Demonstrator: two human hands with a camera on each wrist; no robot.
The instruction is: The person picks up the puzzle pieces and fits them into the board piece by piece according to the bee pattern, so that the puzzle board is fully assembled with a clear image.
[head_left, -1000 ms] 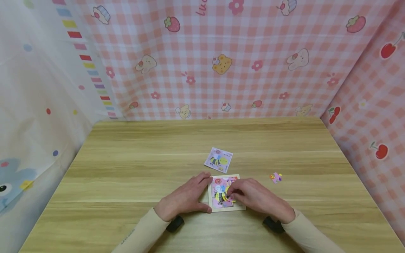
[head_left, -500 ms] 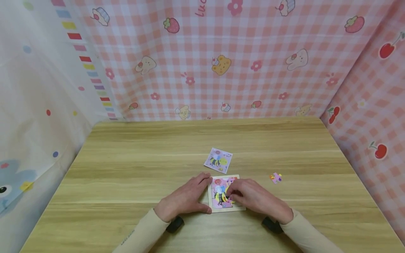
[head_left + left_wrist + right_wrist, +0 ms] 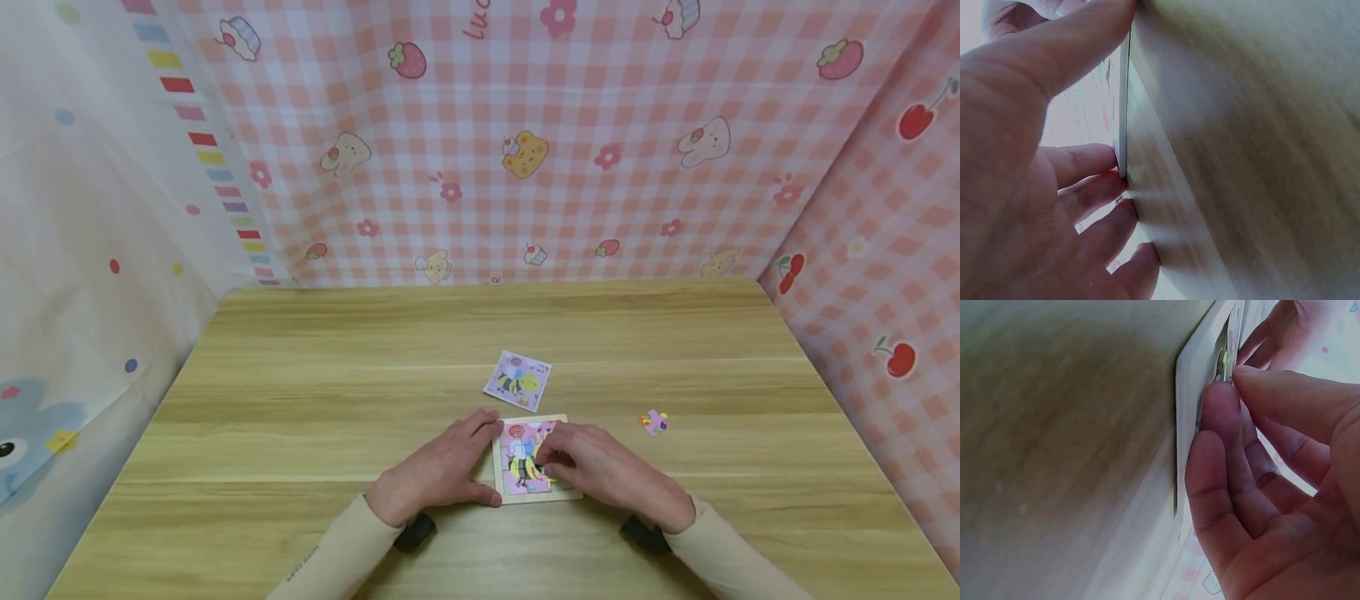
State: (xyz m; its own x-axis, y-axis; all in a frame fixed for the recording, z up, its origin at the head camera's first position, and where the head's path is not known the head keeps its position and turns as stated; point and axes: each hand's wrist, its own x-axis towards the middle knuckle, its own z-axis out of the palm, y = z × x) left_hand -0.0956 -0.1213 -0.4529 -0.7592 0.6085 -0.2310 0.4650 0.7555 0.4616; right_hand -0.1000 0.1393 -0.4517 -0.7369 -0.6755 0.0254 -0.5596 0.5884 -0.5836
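Observation:
A small square jigsaw puzzle in a pale wooden frame [image 3: 517, 502] lies on the table, with a bee picture partly laid in it. My left hand [image 3: 442, 467] rests at its left side, thumb and fingertips spread along the frame edge [image 3: 1124, 106]. Over the puzzle's right half, my right hand [image 3: 611, 467] pinches a puzzle piece [image 3: 1224, 364] between thumb and fingers, at a slant above the tray. The hand hides most of that piece and the right part of the picture.
Behind the frame lies a square card [image 3: 517, 380] printed with the same bee. One loose puzzle piece [image 3: 654, 422] sits to the right on the wooden table [image 3: 337, 350]. Patterned curtains [image 3: 450, 125] enclose the back and sides.
My right fingers have shifted slightly over the puzzle, and the pinched piece has tilted a little. The left hand, the frame, the card and the loose piece stay in place.

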